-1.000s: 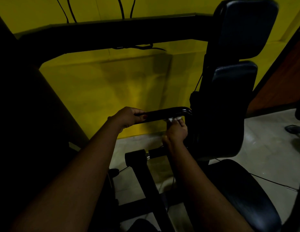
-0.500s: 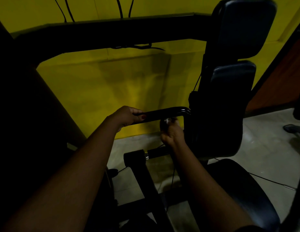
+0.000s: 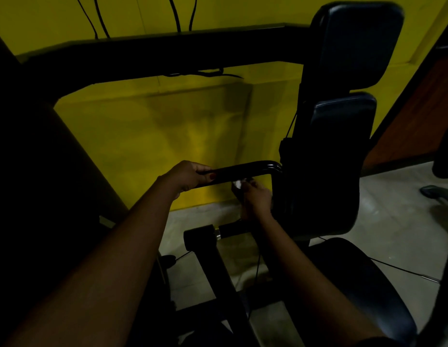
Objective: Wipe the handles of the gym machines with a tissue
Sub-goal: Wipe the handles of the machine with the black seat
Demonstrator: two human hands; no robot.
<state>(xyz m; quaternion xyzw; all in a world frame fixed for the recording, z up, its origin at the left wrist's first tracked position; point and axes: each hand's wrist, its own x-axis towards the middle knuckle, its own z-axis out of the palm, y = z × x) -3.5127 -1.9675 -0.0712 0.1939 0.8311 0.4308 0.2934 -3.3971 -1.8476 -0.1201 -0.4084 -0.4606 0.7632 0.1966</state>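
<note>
Two bare hands: left hand (image 3: 186, 177), right hand (image 3: 255, 200). One black handle bar (image 3: 245, 170) between and just above them. One white tissue (image 3: 238, 183) at the right hand's fingertips. Two back pads right of the hands: upper pad (image 3: 360, 43), lower pad (image 3: 343, 123). One seat (image 3: 363, 284) below the right forearm.

The room is dim. A yellow wall (image 3: 147, 136) fills the far side, mottled with darker patches, and thin black cables (image 3: 100, 18) hang down it from above. A pale strip of skirting runs along its foot. The floor (image 3: 383, 221) is light grey and smooth, with faint reflections on it, and a thin cord (image 3: 403, 270) trails across it. At the right edge stands a reddish-brown wooden panel (image 3: 418, 121) with a dark frame.
</note>
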